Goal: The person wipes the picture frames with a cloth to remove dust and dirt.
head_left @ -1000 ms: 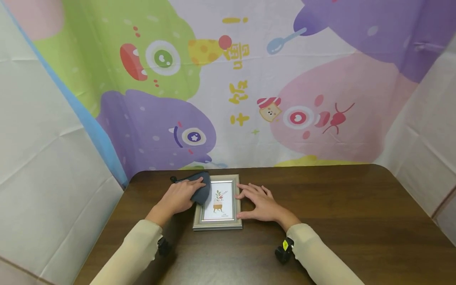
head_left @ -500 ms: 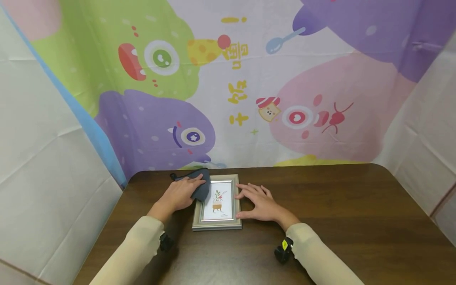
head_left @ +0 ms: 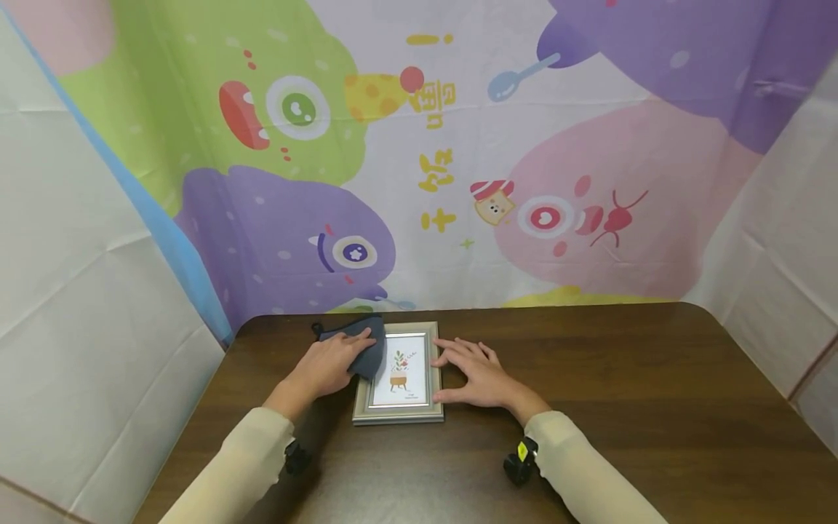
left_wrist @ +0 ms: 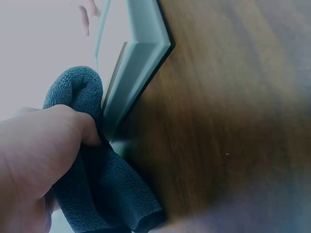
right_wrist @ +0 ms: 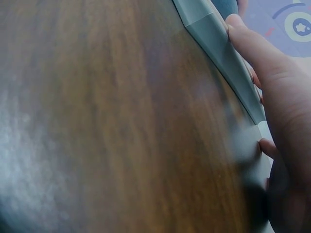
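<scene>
One framed plant print (head_left: 401, 382) lies flat on the table (head_left: 589, 378), left hand (head_left: 327, 365) pinching a soft fleecy cloth (head_left: 370, 358) over its left side, right hand (head_left: 481, 380) spread-fingered along the stiff rim, probably the safest hold.

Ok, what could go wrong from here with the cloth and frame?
The frame might slide if the left hand drags the cloth leftward, as the right hand only touches the frame's right side. The cloth could also catch on the frame, since it overlaps the upper left part.
</scene>
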The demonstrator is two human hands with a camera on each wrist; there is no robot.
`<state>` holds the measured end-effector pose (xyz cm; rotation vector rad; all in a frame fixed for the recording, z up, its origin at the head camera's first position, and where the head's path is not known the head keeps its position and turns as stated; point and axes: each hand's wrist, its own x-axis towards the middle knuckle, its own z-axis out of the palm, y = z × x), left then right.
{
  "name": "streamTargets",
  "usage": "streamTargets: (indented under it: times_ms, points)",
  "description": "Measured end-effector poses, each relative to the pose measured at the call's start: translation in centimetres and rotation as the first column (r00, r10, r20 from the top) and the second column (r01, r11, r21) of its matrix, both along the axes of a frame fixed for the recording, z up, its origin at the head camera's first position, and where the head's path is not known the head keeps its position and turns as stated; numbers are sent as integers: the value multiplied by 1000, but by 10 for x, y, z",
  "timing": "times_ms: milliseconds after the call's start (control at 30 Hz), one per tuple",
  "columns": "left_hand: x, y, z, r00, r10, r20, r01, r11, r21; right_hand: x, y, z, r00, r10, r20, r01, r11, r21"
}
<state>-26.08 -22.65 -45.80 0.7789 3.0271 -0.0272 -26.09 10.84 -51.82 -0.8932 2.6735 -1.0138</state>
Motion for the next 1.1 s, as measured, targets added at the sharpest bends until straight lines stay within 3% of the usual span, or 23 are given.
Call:
streamTargets:
  times_ms: [467,1100]
  points:
    - [26,2,3,999,-43,14,43,999,-7,0,1,0,1000,-2,-4,2,1000,5]
    - [73,0,2,984,-145,-99,141,989,-46,1,0,0,1000,0,7,0,1000,1]
